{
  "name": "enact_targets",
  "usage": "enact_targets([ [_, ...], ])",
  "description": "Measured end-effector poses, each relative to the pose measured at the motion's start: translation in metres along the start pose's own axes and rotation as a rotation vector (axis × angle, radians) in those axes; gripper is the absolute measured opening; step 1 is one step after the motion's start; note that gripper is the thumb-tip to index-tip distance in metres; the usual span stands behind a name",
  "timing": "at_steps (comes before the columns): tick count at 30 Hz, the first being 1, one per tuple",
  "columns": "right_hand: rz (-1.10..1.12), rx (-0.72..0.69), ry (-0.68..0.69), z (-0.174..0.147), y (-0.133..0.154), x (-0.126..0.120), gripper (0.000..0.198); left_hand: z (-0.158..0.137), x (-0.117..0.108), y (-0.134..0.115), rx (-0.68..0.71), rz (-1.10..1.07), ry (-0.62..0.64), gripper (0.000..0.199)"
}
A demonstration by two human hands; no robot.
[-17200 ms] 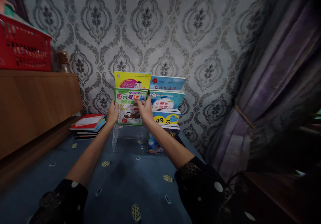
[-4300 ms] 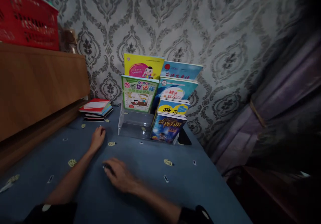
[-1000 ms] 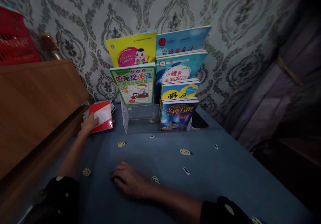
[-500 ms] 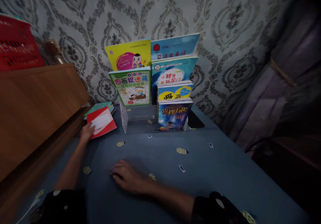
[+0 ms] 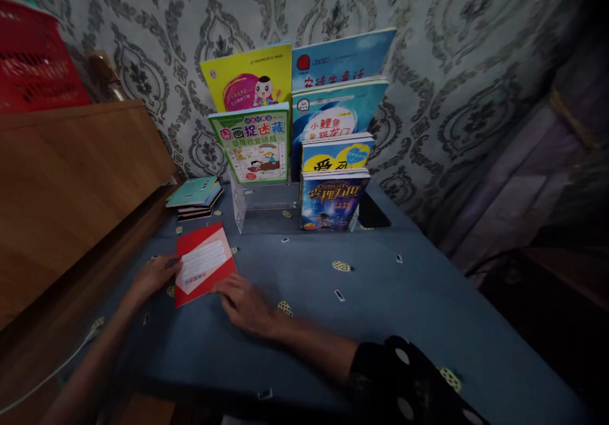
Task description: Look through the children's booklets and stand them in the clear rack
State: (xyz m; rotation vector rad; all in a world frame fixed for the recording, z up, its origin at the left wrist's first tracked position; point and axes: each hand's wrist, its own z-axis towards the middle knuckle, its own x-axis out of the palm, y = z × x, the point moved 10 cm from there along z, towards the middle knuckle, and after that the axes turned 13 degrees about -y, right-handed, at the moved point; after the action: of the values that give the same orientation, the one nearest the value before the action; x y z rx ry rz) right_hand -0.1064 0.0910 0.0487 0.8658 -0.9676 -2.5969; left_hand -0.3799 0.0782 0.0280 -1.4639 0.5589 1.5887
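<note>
A thin red book (image 5: 189, 242) with a pale printed panel is in front of me, low over the blue tablecloth. My left hand (image 5: 155, 274) pinches its left edge between thumb and fingers. At the lower right corner, my right hand (image 5: 245, 301) has its curled fingers closed on the book. Behind it lies a small stack of books (image 5: 195, 193), a teal cover on top. A clear acrylic stand (image 5: 266, 200) holds upright books, among them a green picture book (image 5: 259, 149) and a dark blue book (image 5: 333, 203).
A wooden cabinet (image 5: 80, 177) borders the table on the left, with a red basket (image 5: 40, 63) on top. A black phone-like slab (image 5: 373, 210) lies beside the stand. Purple curtains (image 5: 514, 177) hang at the right. A white cable (image 5: 52, 374) runs at lower left.
My left hand has drawn the red book from the stack toward me, uncovering the teal book. My right hand, formerly resting on the cloth, now grips the book's corner. The view has tilted downward.
</note>
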Motion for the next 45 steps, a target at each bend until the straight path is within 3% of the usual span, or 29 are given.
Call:
enact_targets([
  [4,-0.009,-0.051,-0.001,-0.002,0.003,-0.002,0.028,0.024,-0.016,-0.024,0.03,0.166,-0.179,0.052],
  [10,-0.094,-0.088,0.029,-0.015,-0.003,-0.022,0.028,0.038,0.025,-0.06,0.131,0.139,-0.179,0.054],
  [17,-0.198,0.004,0.009,-0.032,-0.025,-0.07,0.026,0.011,0.038,-0.068,0.226,0.116,-0.157,0.055],
  [24,-0.218,0.063,-0.051,-0.051,-0.039,-0.104,0.028,-0.032,0.047,-0.102,0.313,0.054,-0.147,0.056],
  [36,-0.284,0.131,-0.209,-0.056,-0.067,-0.155,0.027,-0.085,0.065,-0.22,0.505,-0.054,-0.17,0.054],
  [41,-0.435,0.158,-0.189,-0.056,-0.081,-0.163,0.021,-0.101,0.076,-0.277,0.593,-0.143,-0.192,0.054],
  [45,-0.544,0.169,-0.145,-0.056,-0.088,-0.167,0.018,-0.108,0.078,-0.299,0.619,-0.228,-0.169,0.053],
])
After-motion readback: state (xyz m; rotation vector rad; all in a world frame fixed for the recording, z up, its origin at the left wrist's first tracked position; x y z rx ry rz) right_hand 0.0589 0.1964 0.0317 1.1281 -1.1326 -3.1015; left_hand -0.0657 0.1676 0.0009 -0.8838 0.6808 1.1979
